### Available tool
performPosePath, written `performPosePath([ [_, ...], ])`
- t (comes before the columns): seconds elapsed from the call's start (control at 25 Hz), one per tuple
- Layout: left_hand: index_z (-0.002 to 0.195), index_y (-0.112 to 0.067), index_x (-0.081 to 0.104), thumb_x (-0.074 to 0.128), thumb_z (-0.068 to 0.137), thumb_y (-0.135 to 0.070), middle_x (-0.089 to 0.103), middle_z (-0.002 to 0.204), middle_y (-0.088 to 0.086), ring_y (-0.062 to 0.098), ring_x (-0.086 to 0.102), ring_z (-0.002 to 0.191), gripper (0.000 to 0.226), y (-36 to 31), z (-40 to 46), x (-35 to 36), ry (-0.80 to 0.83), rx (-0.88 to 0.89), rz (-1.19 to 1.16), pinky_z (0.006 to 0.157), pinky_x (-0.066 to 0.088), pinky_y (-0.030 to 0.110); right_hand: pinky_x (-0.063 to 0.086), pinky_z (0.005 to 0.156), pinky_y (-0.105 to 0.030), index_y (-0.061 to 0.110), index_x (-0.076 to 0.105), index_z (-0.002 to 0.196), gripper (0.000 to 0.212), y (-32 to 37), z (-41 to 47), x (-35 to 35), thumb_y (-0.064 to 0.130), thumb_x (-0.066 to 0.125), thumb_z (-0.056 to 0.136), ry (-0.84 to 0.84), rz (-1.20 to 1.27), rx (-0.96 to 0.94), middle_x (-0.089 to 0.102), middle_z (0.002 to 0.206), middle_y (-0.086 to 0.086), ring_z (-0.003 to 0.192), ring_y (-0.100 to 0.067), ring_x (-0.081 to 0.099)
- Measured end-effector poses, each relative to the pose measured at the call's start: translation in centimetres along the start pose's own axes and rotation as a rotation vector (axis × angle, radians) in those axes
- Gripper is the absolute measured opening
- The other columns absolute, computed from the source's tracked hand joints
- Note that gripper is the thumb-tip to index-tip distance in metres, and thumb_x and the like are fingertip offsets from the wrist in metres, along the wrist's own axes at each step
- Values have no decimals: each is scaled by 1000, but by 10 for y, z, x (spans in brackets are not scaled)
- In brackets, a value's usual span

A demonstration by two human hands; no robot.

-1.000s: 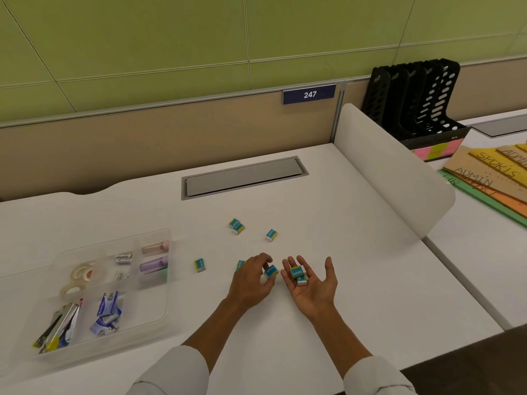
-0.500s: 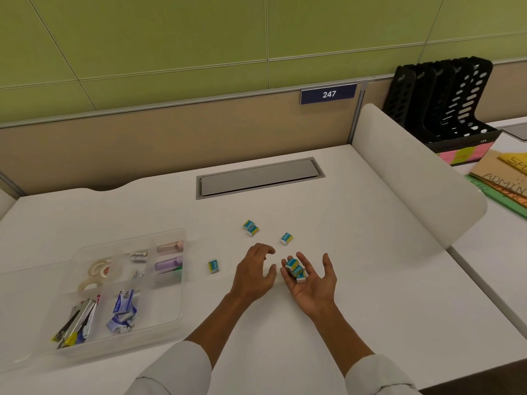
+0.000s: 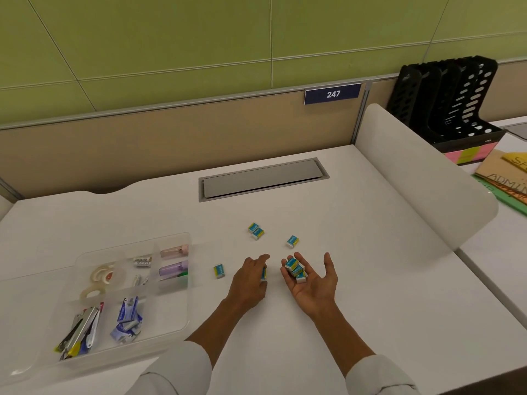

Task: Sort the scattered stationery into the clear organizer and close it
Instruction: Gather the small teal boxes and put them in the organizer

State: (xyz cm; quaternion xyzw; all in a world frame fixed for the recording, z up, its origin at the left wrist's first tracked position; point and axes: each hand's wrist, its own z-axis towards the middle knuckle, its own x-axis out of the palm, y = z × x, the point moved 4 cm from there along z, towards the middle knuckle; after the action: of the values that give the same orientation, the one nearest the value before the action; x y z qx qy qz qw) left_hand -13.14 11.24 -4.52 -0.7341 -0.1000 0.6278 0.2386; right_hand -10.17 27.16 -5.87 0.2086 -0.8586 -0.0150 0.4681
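Blue boxes (image 3: 295,270) pooled in cupped, open right hand (image 3: 310,280) for one transfer | left hand (image 3: 249,280) pinching another box (image 3: 263,273) off worktop (image 3: 370,280).

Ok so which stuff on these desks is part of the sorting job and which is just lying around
Part of the job:
clear organizer
small blue boxes loose on the desk
boxes heaped in the right hand
box pinched in the left hand

Just lying about:
black file racks
labelled folders
cable hatch
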Motion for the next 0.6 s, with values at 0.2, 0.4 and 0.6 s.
performPosePath([
  [0.2, 140, -24, 37, 72, 81, -27, 59, 114, -2, 11, 56, 100, 68, -4, -10, -10, -178, 137, -127, 85, 46, 19, 46, 107, -51, 0, 64, 127, 78, -1, -4, -5, 62, 64, 80, -6, -7, -19, 61, 135, -23, 124, -41, 59],
  [0.4, 140, -17, 37, 75, 78, -32, 61, 111, -7, 6, 56, 96, 75, -28, -19, -32, -315, 292, -271, 84, 47, 14, 47, 106, -49, 3, 65, 127, 85, -16, -2, 2, 73, 54, 80, -24, -4, -26, 62, 133, -24, 122, -42, 60],
  [0.6, 141, -28, 31, 76, 76, -34, 61, 111, -8, 6, 59, 99, 80, -39, -20, -39, -242, 288, -323, 88, 47, 13, 41, 112, -52, 7, 66, 125, 77, -37, -4, 23, 70, 57, 82, -2, -44, 10, 66, 126, -25, 122, -42, 61],
])
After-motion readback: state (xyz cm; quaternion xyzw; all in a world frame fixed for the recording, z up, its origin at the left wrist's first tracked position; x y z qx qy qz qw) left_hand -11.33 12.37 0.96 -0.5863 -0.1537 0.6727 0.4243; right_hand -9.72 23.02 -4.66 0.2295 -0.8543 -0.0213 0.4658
